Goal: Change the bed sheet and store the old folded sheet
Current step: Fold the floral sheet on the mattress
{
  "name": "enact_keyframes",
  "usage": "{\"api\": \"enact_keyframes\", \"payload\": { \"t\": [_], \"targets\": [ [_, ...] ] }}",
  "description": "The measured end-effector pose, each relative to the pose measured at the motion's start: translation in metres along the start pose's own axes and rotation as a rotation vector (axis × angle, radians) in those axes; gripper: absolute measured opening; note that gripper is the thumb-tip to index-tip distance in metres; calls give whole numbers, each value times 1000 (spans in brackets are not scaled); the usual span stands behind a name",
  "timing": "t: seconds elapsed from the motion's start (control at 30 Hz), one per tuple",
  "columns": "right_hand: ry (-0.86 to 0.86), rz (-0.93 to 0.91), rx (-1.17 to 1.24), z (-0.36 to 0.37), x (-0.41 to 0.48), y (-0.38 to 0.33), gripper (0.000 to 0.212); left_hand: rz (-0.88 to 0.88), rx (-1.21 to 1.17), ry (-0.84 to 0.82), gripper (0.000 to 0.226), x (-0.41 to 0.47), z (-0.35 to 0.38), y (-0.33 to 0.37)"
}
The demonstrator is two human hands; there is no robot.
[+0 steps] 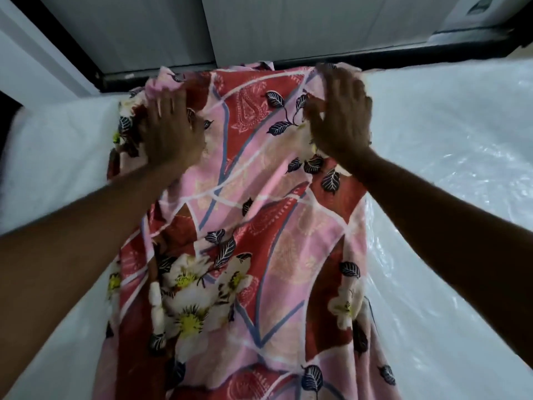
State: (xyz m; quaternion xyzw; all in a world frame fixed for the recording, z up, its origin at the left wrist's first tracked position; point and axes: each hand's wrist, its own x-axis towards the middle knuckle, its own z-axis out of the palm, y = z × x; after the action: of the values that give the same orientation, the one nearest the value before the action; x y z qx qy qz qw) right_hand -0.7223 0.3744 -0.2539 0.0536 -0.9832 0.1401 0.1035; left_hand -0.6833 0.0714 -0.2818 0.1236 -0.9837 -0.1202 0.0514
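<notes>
A pink and red floral bed sheet (259, 226), folded into a long strip, lies across the bare white mattress (447, 183) and runs from the near edge to the far edge. My left hand (170, 128) grips the sheet's far left corner, fingers curled into the bunched cloth. My right hand (340, 111) holds the far right corner, with its fingers bent over the fold and its thumb against the cloth. Both arms reach forward over the sheet.
The mattress is wrapped in shiny clear plastic (461, 255) on the right side. A dark bed frame edge (375, 54) runs along the far side, with pale wardrobe doors (144, 30) behind it. A white object (476, 15) sits at the far right corner.
</notes>
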Motion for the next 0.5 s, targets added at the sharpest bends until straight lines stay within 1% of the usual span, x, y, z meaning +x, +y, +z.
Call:
{"api": "enact_keyframes", "payload": {
  "t": [0.03,0.07,0.13,0.17,0.2,0.27,0.33,0.4,0.43,0.5],
  "targets": [
    [-38,-90,42,3,-16,-20,61,39,-18,34,64,-22,-4,13],
    [-93,-178,74,6,-34,-40,63,72,-39,23,65,-43,-5,22],
    [-221,-338,54,18,-65,-66,65,135,9,-89,68,-78,1,31],
    [-279,-382,24,26,-74,-69,66,150,77,-163,69,-87,6,25],
    [-327,-384,-5,36,-79,-62,67,144,139,-220,68,-92,13,16],
    [-375,-282,-39,50,-76,-33,68,118,156,-252,69,-86,28,-10],
    [-363,-136,-82,54,-63,3,69,108,120,-255,71,-68,36,-23],
    [-357,-37,-97,48,-48,26,69,81,78,-282,71,-51,36,-26],
    [-335,-9,-75,41,-46,30,69,67,64,-269,72,-48,32,-26],
    [-228,12,8,23,-57,24,67,61,56,-165,73,-57,17,-21]
  ]
}}
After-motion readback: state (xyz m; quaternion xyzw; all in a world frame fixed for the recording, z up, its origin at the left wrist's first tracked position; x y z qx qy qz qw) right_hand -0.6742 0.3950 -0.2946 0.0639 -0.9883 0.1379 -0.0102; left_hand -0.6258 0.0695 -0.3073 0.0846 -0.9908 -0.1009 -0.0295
